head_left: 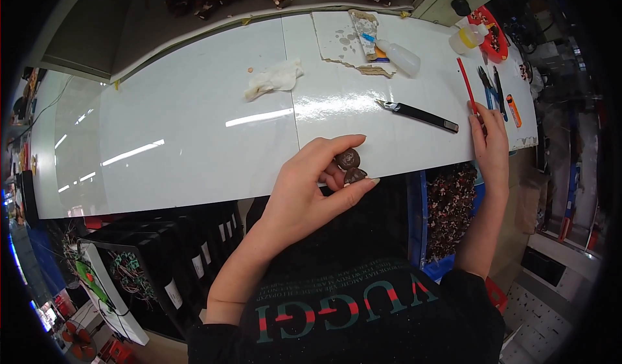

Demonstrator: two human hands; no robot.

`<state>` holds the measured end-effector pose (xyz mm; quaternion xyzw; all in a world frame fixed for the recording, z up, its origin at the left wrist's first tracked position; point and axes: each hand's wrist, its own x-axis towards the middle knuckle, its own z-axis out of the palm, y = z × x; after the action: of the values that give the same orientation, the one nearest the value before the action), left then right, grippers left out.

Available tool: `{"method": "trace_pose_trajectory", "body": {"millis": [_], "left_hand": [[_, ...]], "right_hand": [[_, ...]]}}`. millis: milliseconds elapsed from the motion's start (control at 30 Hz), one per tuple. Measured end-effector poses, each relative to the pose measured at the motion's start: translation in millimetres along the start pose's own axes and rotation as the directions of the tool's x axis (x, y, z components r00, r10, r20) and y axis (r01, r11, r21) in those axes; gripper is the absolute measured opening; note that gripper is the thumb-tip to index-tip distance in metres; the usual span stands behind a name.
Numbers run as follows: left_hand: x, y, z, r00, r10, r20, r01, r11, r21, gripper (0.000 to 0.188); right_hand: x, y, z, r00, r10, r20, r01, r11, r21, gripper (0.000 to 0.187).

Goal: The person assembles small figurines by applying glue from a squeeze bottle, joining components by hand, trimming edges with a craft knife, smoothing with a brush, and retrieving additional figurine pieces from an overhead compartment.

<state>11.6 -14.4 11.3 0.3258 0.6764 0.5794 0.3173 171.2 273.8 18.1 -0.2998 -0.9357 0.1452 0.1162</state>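
Note:
My left hand [304, 179] is curled around a small dark-brown piece [350, 163] with two rounded lumps, held over the table's front edge. Its thumb and index finger frame the piece, and the other fingers lie behind it. At the table's right side, my right hand [490, 144] has its fingers closed at the lower end of a thin red stick-like tool [466, 84]. The tool's far end points away from me; its exact kind is not clear. Between the hands lies a black-handled craft knife [421, 115], touched by neither.
On the white table [175, 118] lie a crumpled white tissue [275, 80], a squeeze bottle [400, 58], blue-handled pliers [487, 85] and an orange cutter [514, 111]. A yellow-labelled bottle [468, 38] stands by a red tray [496, 46]. Below sits a blue bin [416, 215] of brown pieces.

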Motion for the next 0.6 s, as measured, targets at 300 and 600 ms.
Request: {"method": "trace_pose_trajectory", "body": {"millis": [300,600], "left_hand": [[1,5,4,0.999,-0.049,0.000,0.049,0.996,0.070,0.043],[3,5,14,0.997,-0.034,-0.070,0.042,0.994,0.104,0.045]], "right_hand": [[-11,-45,4,0.973,-0.184,-0.138,0.216,0.938,0.273,0.026],[-33,-118,42,0.834,-0.551,0.034,0.342,0.565,0.750,0.036]]}}
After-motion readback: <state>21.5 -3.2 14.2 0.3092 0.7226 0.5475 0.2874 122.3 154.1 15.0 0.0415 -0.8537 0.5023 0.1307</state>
